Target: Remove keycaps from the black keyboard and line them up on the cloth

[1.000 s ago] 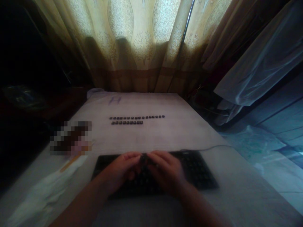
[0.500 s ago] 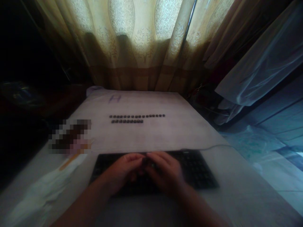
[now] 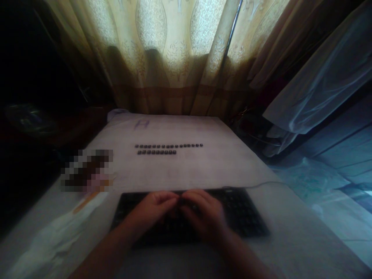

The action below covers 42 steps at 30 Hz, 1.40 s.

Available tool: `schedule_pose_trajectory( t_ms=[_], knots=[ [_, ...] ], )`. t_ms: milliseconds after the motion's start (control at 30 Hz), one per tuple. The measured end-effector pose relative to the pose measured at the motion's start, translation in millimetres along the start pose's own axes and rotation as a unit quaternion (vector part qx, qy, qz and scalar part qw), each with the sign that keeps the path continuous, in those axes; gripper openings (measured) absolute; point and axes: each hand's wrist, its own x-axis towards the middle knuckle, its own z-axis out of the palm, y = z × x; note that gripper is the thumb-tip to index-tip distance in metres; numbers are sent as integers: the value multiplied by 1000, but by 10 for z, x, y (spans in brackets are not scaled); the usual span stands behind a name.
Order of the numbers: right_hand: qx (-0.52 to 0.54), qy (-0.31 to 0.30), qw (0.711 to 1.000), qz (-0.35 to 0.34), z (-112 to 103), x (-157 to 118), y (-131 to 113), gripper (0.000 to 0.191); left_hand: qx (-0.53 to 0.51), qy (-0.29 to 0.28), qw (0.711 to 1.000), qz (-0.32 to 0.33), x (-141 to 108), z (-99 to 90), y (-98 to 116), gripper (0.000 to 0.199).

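A black keyboard [image 3: 241, 211] lies at the near part of the cloth-covered table [image 3: 221, 162]. Over its middle, my left hand [image 3: 161, 205] and my right hand [image 3: 203, 211] meet at the fingertips. Both are closed in a pinch around a small dark piece that looks like a keycap [image 3: 182, 200]; dim light and blur hide its details. Beyond the keyboard, small black keycaps stand in two rows: a longer back row [image 3: 167, 146] and a shorter front row [image 3: 157, 152]. My hands and forearms cover much of the keyboard's left and middle keys.
A cable [image 3: 267, 183] runs from the keyboard's back to the right table edge. On the left lie a crumpled pale cloth [image 3: 58, 228], an orange-brown stick [image 3: 90, 197] and a pixelated item [image 3: 87, 170]. Patterned curtains [image 3: 177, 58] hang behind the table.
The view has tilted slightly, so everything sits a little lower. My fingertips have drawn closer around the small dark piece; the keycap rows look the same.
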Motion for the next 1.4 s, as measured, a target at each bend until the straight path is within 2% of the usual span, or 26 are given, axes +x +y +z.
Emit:
schedule_pose_trajectory(
  t_ms=[100, 233, 300, 333, 400, 567, 800, 1067, 1400],
  knots=[
    [-6, 13, 999, 29, -98, 111, 65, 15, 125, 107, 983, 80, 41, -307, 17, 29],
    [-13, -25, 994, 103, -202, 429, 335, 13, 195, 245, 944, 102, 188, -881, -107, 37],
    [-39, -57, 985, 160, -172, 617, 558, 13, 166, 274, 942, 102, 277, -1114, -231, 43],
    [-55, -70, 977, 195, -131, 707, 682, 13, 146, 271, 946, 97, 315, -1200, -297, 44],
    [-68, -111, 950, 285, -7, 863, 931, 14, 122, 274, 950, 92, 368, -1309, -413, 46],
    [-99, -136, 930, 326, 341, 1091, 1394, 13, 75, 291, 949, 90, 409, -1356, -550, 43],
    [-147, -160, 917, 336, 554, 1223, 1674, 24, 117, 332, 931, 100, 488, -1321, -593, 42],
    [-178, -191, 910, 321, 656, 1259, 1732, 26, 111, 321, 936, 93, 477, -1278, -542, 46],
    [-198, -198, 906, 319, 672, 1248, 1710, 27, 121, 330, 931, 94, 487, -1266, -542, 45]
  ],
)
